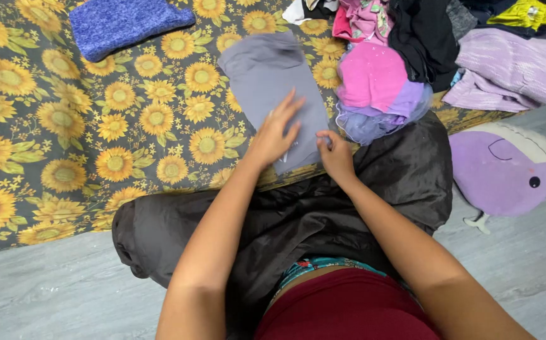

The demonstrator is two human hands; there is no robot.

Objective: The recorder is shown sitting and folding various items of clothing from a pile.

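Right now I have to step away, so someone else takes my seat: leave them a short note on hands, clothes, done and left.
Left hand: flat, fingers spread on the grey garment.
Right hand: grip pinching its near right edge.
Grey garment: folded into a long strip on the sunflower sheet.
Done: blue folded piece at far left.
Left: unfolded clothes pile at far right.

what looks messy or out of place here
The clothes pile at the top right is an unsorted heap, spilling off the sunflower sheet toward the floor. A purple whale plush lies on the floor beside it. The grey garment under both hands lies flat and neat.
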